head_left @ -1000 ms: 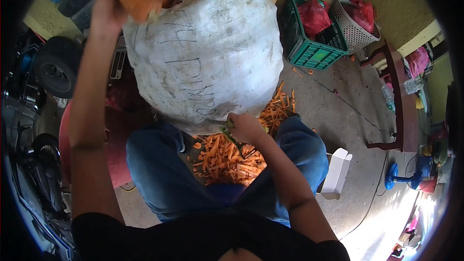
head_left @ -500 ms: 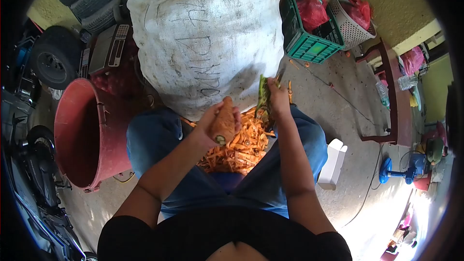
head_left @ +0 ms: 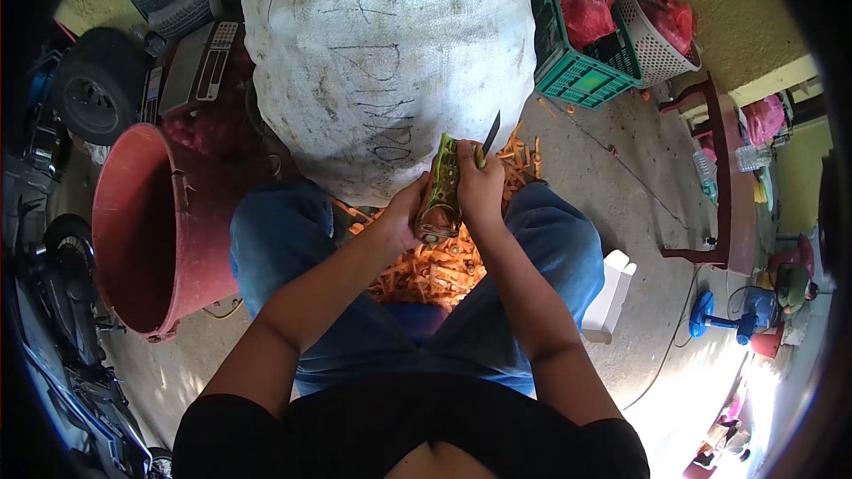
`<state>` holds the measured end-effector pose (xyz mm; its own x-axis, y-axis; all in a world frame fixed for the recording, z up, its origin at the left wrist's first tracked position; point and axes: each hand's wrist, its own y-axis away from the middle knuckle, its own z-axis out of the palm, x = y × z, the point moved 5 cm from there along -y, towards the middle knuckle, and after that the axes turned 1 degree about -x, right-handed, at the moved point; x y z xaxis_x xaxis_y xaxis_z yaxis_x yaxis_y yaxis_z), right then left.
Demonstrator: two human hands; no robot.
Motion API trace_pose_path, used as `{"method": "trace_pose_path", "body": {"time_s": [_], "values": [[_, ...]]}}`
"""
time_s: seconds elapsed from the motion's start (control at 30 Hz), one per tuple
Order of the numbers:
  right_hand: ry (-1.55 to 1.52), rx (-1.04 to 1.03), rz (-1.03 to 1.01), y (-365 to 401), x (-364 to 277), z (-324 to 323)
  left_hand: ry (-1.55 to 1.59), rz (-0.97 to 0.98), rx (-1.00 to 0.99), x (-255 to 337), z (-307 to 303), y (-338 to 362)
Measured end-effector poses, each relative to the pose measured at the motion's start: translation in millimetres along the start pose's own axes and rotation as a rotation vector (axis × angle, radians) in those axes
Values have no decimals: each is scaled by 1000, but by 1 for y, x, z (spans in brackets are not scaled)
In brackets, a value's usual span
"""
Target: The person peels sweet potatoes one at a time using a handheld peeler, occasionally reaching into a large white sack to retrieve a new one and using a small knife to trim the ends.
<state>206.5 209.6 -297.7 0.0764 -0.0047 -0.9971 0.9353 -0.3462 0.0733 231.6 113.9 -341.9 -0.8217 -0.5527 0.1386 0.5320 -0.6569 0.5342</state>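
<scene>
My left hand is wrapped round a carrot, whose stub end points toward me. Along the carrot's top lies a green slotted peeler, gripped by my right hand. A dark pointed blade, like a knife's, sticks up past the right fingers; its handle is mostly hidden. Both hands are close together, above a heap of orange peelings between my knees. Most of the carrot is covered by the peeler and fingers.
A large white sack stands just ahead, with carrots at its top. To the left are a red tub and a scale. A green crate, white basket and white box stand on the right.
My right hand has moved left and down, bringing the peeler onto the carrot. The carrot has turned, and the dark blade now shows beyond my right hand.
</scene>
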Motion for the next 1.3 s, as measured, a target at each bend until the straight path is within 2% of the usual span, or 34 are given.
{"method": "trace_pose_path", "body": {"time_s": [0.17,0.23,0.27,0.3,0.33,0.37,0.4,0.43,0.5,0.57,0.6,0.67,0.7,0.73,0.8,0.87,0.93,1.0,1.13,1.2,1.27,1.3], "values": [[216,29,-8,7,-12,0,-163,12,110,2,4,8],[416,90,-197,11,-22,0,-239,39,14,2,3,9],[445,143,-210,3,-18,-7,-238,40,16,0,2,11],[476,196,-223,-13,-14,-18,-323,-48,28,-6,3,14],[483,285,-15,-32,-4,-35,-408,-137,38,-12,6,20],[535,408,-97,-50,-1,-54,-561,-159,91,-11,14,31],[580,555,-138,-62,-1,-75,-562,-160,91,-12,13,31],[578,619,-63,-71,3,-93,-539,-141,49,-11,14,30],[515,611,-56,-68,1,-96,-518,-133,3,-8,16,28],[301,560,-77,-53,-11,-78,-346,-41,131,5,14,23],[235,436,-96,-49,-3,-66,-341,-39,130,8,9,20],[263,275,-95,-21,-29,-34,-168,-28,81,11,-3,13],[216,195,-70,-14,-23,-24,-252,67,155,16,4,16],[169,117,-47,-8,-19,-15,-251,66,158,17,2,13],[136,91,-94,-1,-17,-3,-254,28,126,17,0,7],[81,51,-29,0,-10,1,-191,-9,103,15,2,8],[92,43,-26,2,-12,2,-130,-51,81,13,3,7],[104,38,-21,3,-11,2,-63,-3,54,12,4,5],[207,76,-101,7,-14,3,-83,-9,102,11,6,11],[287,79,-122,4,-12,1,-316,-56,72,12,-11,6],[466,289,-297,-17,-9,-19,-398,-107,111,5,1,21],[472,390,-237,-36,-2,-38,-484,-164,146,0,7,29]]}}
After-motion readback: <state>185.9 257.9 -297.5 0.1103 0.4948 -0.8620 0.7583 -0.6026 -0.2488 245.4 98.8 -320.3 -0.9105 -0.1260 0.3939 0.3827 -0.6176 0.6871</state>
